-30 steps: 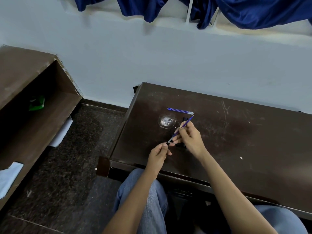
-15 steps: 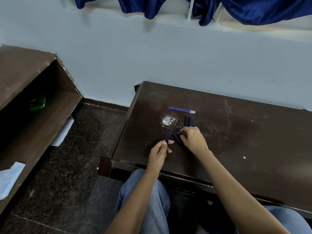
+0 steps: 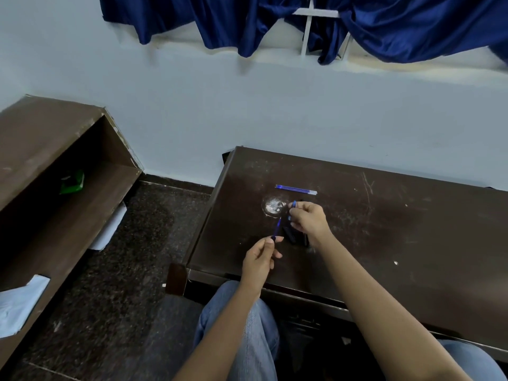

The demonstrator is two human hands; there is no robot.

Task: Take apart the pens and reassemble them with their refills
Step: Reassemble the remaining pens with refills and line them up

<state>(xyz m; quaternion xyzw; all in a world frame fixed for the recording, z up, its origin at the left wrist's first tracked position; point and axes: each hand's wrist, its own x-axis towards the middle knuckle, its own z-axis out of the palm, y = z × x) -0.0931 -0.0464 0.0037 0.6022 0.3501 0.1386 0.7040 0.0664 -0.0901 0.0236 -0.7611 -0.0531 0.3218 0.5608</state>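
While left hand [image 3: 259, 257] still pinches refill [image 3: 277, 228], right hand [image 3: 309, 220] raised off barrels [image 3: 291, 235], grip pinching blue piece [image 3: 293, 204]

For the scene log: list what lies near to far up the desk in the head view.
Left hand → blue refill it pinches → clear round dish → loose blue refills. The right hand, pinching a small blue piece, overlaps the dish, so it is left out.

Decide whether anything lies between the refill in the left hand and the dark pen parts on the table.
Nothing visible does: only bare table separates the refill from the dark pen parts; the right hand partly hides them.
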